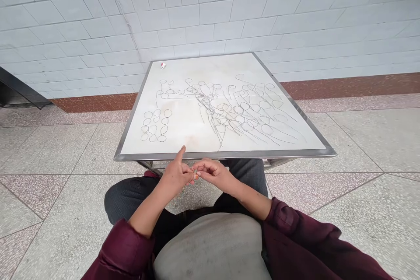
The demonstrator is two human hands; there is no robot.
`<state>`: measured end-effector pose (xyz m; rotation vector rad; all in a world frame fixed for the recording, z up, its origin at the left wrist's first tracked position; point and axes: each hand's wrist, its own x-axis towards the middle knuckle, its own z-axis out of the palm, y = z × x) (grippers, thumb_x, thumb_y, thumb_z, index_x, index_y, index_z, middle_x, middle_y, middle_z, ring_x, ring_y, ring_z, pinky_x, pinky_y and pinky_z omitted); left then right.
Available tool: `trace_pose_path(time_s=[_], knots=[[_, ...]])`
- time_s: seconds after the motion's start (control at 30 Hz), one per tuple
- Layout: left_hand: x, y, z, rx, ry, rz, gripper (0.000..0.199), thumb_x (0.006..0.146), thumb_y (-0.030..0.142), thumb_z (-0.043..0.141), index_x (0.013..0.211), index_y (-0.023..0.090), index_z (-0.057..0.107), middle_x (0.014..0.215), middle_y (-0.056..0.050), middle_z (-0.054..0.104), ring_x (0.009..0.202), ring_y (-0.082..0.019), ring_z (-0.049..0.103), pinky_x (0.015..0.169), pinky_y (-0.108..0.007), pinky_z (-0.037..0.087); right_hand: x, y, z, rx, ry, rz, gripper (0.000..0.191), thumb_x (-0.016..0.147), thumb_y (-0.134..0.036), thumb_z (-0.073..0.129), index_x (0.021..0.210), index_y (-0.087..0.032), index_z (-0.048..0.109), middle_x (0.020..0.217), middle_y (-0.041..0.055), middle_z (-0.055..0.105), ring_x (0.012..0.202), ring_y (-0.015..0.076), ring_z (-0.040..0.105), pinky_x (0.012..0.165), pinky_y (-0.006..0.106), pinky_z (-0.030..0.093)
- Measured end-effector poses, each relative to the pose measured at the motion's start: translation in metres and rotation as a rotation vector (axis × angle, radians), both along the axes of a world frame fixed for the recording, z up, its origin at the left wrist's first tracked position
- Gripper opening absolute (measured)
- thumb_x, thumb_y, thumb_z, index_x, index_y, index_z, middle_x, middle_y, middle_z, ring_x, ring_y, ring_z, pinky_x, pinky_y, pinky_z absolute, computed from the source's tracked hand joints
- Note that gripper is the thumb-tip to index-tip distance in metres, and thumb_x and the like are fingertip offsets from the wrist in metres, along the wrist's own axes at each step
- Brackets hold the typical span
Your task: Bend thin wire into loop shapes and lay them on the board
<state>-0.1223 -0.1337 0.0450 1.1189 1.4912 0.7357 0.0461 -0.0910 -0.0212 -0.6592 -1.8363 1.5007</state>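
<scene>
In front of my lap, just below the table's near edge, my two hands meet fingertip to fingertip. My left hand [174, 176] has one digit raised toward the table while its other fingers curl inward and pinch. A small orange patch shows at its fingertips. My right hand [216, 173] pinches at the same spot, fingers pressed together. Whatever lies between the fingertips is too small to make out. Beyond them, many thin dark wire pieces with looped ends [234, 113] lie in a tangled spread on the white tabletop [183, 127].
Single wire rings [162, 138] sit in columns at the table's left. A small white-and-red object [163, 65] rests near the far left corner. A grey metal rim [226, 155] borders the table. Behind it stands a tiled wall [203, 17]; my knees are under the near edge.
</scene>
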Motion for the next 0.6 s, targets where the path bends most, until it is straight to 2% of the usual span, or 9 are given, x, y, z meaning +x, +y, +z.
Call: trace_pose_path(time_s=[0.13, 0.23, 0.33, 0.43, 0.6], knots=[[0.0, 0.005, 0.002, -0.025, -0.045, 0.001, 0.103, 0.065, 0.02, 0.076, 0.149, 0.014, 0.016, 0.061, 0.004, 0.065, 0.056, -0.014, 0.061, 0.055, -0.025, 0.045, 0.001, 0.002, -0.003, -0.257, 0.099, 0.074, 0.022, 0.085, -0.038, 0.062, 0.093, -0.017, 0.059, 0.075, -0.001, 0.058, 0.062, 0.0091, 0.049, 0.057, 0.022, 0.038], [-0.002, 0.005, 0.003, -0.024, -0.193, 0.031, 0.099, 0.068, 0.026, 0.076, 0.148, 0.011, 0.019, 0.065, 0.003, 0.065, 0.058, -0.012, 0.058, 0.057, -0.025, 0.043, 0.0, 0.002, -0.003, -0.398, 0.178, 0.038, 0.023, 0.082, -0.037, 0.065, 0.089, -0.017, 0.058, 0.074, -0.0023, 0.057, 0.057, 0.0069, 0.044, 0.051, 0.019, 0.032], [0.0, 0.0, 0.0, 0.0, -0.354, 0.072, 0.09, 0.074, 0.028, 0.073, 0.147, 0.012, 0.023, 0.077, -0.001, 0.067, 0.069, -0.012, 0.06, 0.062, -0.025, 0.042, -0.002, 0.002, -0.001, -0.507, 0.247, -0.043, 0.023, 0.08, -0.037, 0.067, 0.089, -0.018, 0.058, 0.07, -0.0044, 0.054, 0.049, 0.0049, 0.033, 0.045, 0.019, 0.023], [0.006, -0.006, -0.008, 0.066, -0.417, 0.143, 0.083, 0.075, 0.026, 0.072, 0.144, 0.013, 0.028, 0.081, -0.001, 0.066, 0.082, -0.015, 0.061, 0.067, -0.025, 0.042, -0.004, 0.001, 0.0, -0.543, 0.289, -0.124, 0.024, 0.078, -0.037, 0.068, 0.089, -0.018, 0.058, 0.065, -0.0063, 0.049, 0.046, 0.0046, 0.029, 0.043, 0.02, 0.021], [0.015, -0.011, -0.02, 0.159, -0.458, 0.215, 0.078, 0.076, 0.025, 0.072, 0.142, 0.015, 0.032, 0.077, 0.0, 0.064, 0.078, -0.014, 0.058, 0.064, -0.024, 0.04, -0.007, -0.002, 0.002, -0.527, 0.302, -0.161, 0.024, 0.078, -0.038, 0.068, 0.088, -0.018, 0.057, 0.064, -0.0062, 0.05, 0.044, 0.0047, 0.031, 0.043, 0.02, 0.022]])
